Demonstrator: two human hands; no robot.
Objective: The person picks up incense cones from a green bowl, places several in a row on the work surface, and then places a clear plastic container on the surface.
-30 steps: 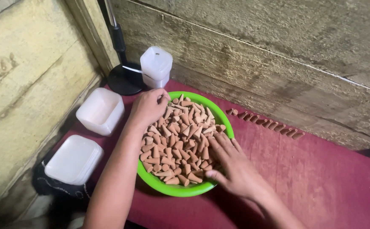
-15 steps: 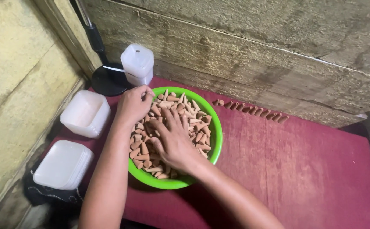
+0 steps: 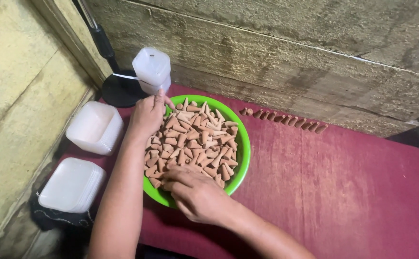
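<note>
- Right hand (image 3: pixel 196 194): nearest the viewer, laid over the near rim of the bowl, palm down, fingers curled onto the nearest cones; whether it has any cone in its grasp cannot be told.
- Green plastic bowl (image 3: pixel 244 152): round and shallow, standing on the red cloth, heaped almost to the rim.
- Incense cones (image 3: pixel 197 139): small tan-brown cones lying in every direction, filling the bowl.
- Left hand (image 3: pixel 147 116): at the far-left edge of the bowl, fingers bunched with the tips resting among the cones; a grasp cannot be confirmed. Its forearm runs along the left side of the bowl toward the viewer.
- Red cloth (image 3: pixel 334 192): covers the work surface; it lies to the right of the bowl and under it.
- Stack of white lids (image 3: pixel 70 186): flat square pieces, near left, well apart from the bowl.
- White square container (image 3: pixel 95 127): open, just beyond the lids and left of the left wrist.
- Row of cones (image 3: pixel 282 120): a single line laid on the cloth close to the wall, right of the bowl's far rim.
- White jars (image 3: pixel 151 69): stacked translucent containers behind the bowl, just past the left hand.
- Black stand base (image 3: pixel 120 91): a round disc with a pole rising from it, in the corner beside the jars.
- Rough wall (image 3: pixel 286 52): weathered, behind everything.
</note>
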